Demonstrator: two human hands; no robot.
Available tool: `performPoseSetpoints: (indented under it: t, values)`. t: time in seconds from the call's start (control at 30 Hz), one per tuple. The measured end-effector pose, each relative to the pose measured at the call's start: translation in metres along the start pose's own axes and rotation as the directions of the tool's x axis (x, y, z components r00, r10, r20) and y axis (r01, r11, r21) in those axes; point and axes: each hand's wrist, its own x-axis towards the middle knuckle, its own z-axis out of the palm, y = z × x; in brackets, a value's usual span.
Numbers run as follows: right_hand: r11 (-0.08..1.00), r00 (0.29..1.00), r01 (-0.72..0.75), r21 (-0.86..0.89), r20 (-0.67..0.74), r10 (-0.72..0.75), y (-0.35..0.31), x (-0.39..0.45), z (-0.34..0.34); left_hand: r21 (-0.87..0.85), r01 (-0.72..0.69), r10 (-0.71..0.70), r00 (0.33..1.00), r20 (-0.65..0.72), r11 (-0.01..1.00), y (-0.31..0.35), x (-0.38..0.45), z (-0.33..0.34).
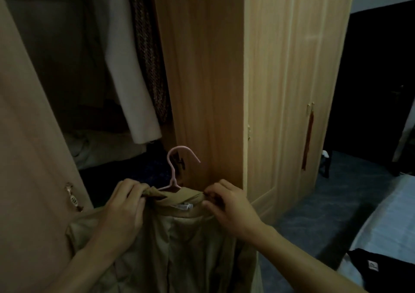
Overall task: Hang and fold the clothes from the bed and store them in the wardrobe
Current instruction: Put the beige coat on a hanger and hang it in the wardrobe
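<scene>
A tan jacket (179,243) hangs on a pink hanger (174,169) in front of the open wooden wardrobe (202,68). My left hand (125,205) grips the jacket's left shoulder at the collar. My right hand (226,203) pinches the collar on the right side. The hanger's hook stands up free between my hands. Inside the wardrobe hang a pale coat (130,79) and a dark patterned garment (150,57). The bed (386,221) with a black garment (381,268) on it lies at the lower right.
The wardrobe's open left door (33,158) with a metal handle (73,197) stands close at my left. Shut wardrobe doors (292,90) are on the right. Folded pale things lie low inside the wardrobe. Blue carpet runs between wardrobe and bed.
</scene>
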Motion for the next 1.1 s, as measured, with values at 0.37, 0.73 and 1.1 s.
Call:
performPoseSetpoints:
  t: [0.37, 0.73, 1.1]
  values:
    - [0.983, 0.983, 0.180, 0.045, -0.053, -0.178, -0.049, 0.069, 0.064, 0.047, 0.164, -0.168, 0.982, 0.087, 0.985, -0.044, -0.019, -0.047]
    - [0.992, 0.993, 0.109, -0.060, -0.043, -0.112, -0.090, 0.145, 0.109, 0.336, 0.096, -0.169, 0.966, 0.194, 0.937, -0.220, 0.035, -0.092]
    - [0.991, 0.994, 0.039, -0.130, -0.095, -0.052, -0.100, 0.177, 0.121, 0.758, -0.446, -0.184, 0.793, 0.581, 0.476, -0.303, 0.083, -0.059]
